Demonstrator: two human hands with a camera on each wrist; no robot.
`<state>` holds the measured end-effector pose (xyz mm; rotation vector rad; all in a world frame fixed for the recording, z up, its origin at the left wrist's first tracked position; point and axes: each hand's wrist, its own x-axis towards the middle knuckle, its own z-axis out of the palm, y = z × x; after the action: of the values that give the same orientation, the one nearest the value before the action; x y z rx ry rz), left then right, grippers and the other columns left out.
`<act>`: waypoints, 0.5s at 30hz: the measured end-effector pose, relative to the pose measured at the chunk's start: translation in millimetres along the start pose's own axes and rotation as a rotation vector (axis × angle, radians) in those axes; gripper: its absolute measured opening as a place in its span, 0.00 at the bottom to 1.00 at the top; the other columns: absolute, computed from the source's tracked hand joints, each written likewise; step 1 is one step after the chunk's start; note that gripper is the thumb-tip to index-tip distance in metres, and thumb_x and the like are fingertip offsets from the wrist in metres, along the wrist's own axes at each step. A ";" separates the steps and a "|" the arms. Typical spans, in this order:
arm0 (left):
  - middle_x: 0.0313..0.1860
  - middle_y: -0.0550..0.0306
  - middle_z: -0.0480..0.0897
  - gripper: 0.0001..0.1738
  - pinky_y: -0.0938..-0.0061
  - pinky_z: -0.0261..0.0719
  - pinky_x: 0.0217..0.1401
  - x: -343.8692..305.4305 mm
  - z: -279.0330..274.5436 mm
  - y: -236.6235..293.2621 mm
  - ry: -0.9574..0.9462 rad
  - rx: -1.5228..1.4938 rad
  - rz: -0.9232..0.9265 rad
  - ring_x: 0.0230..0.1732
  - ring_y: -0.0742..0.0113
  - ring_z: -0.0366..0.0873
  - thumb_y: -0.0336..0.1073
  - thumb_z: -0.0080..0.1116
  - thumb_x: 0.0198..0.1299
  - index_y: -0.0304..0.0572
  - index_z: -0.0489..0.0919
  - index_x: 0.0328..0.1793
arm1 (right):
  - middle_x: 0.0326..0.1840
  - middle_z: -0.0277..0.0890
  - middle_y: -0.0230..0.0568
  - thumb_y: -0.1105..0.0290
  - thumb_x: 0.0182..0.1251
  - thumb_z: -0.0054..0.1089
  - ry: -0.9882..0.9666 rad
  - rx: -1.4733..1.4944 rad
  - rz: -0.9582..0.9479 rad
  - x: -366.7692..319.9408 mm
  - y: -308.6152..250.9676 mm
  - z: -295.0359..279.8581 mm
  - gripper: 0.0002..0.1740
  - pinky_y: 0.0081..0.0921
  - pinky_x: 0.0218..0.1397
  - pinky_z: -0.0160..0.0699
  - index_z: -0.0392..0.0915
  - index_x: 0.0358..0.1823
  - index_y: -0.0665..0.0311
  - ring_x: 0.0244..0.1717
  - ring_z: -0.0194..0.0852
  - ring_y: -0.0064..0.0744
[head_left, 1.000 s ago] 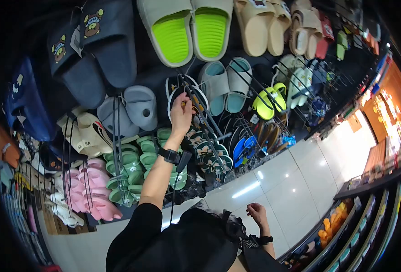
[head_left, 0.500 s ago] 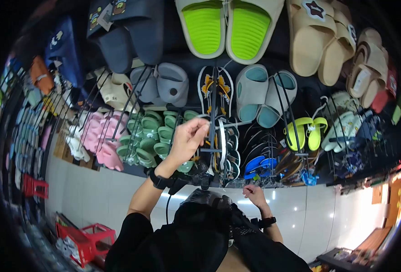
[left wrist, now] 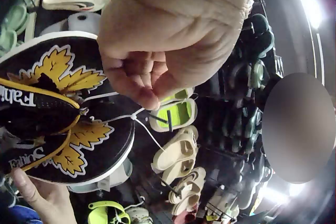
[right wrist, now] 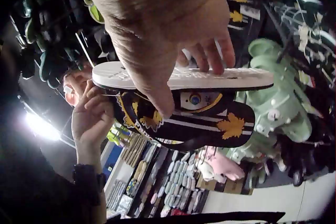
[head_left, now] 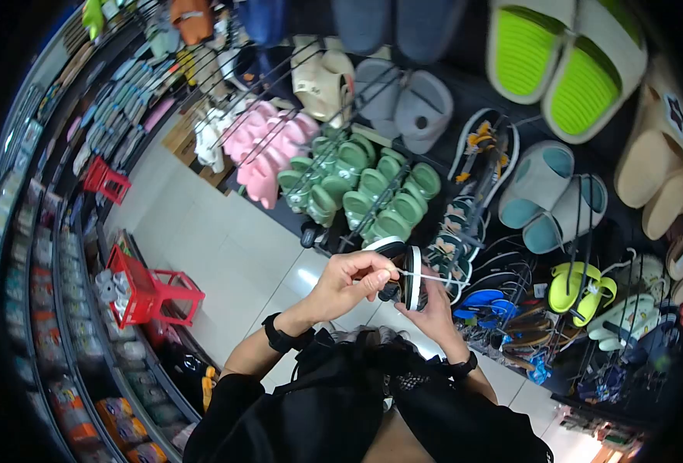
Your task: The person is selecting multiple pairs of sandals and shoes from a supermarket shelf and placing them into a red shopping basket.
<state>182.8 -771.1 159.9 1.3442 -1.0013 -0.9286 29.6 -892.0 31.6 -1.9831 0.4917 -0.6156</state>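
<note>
A pair of black flip-flops [left wrist: 86, 132] with yellow maple leaves and white-edged soles is held up in front of the body. A thin white tie [left wrist: 119, 117] joins them near the toes. My left hand [head_left: 350, 287] pinches this tie between thumb and fingertips. From the other side my right hand [head_left: 438, 310] grips the pair, as the right wrist view shows: thumb over the black footbed [right wrist: 210, 128], fingers across the pale sole [right wrist: 231, 79]. The soles stand roughly on edge in the head view.
Behind hangs a rack of footwear: green clogs [head_left: 388, 204], pink slippers [head_left: 260, 166], grey-and-teal slides [head_left: 538, 185] and more leaf-patterned flip-flops [head_left: 488, 150]. Metal hooks [head_left: 581, 216] jut outward. Red stools [head_left: 144, 289] stand on the tiled floor at left, near shelves [head_left: 71, 309].
My left hand has drawn the flip-flops off the rack hook by their tie and down toward the body. My right hand, earlier idle and low, has come up and taken hold. The head view has turned.
</note>
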 end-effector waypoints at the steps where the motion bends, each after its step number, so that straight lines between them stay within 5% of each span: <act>1: 0.26 0.66 0.72 0.11 0.87 0.65 0.24 -13.4 -10.1 -0.6 0.014 0.014 0.019 0.22 0.83 0.67 0.37 0.51 0.62 0.35 0.77 0.40 | 0.54 0.66 0.50 0.70 0.39 0.70 -0.022 0.001 -0.013 0.5 -3.1 14.0 0.39 0.34 0.52 0.69 0.62 0.57 0.66 0.52 0.68 0.45; 4: 0.27 0.65 0.73 0.11 0.86 0.65 0.24 -55.2 -50.1 -1.5 0.065 0.043 0.013 0.23 0.82 0.67 0.37 0.52 0.61 0.36 0.78 0.40 | 0.52 0.68 0.51 0.72 0.42 0.60 -0.058 -0.084 -0.162 5.0 -18.4 60.3 0.32 0.35 0.56 0.66 0.65 0.55 0.67 0.54 0.66 0.49; 15: 0.23 0.65 0.71 0.08 0.85 0.63 0.21 -237.0 -249.5 -9.3 0.340 0.132 0.054 0.20 0.82 0.65 0.33 0.51 0.60 0.36 0.78 0.39 | 0.40 0.74 0.46 0.64 0.50 0.63 -0.270 -0.128 -0.476 47.5 -131.7 299.2 0.20 0.32 0.43 0.70 0.73 0.43 0.67 0.40 0.73 0.45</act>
<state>343.4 -466.9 148.1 1.5174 -0.8416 -0.5756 259.6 -655.0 37.3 -2.2812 -0.1166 -0.5993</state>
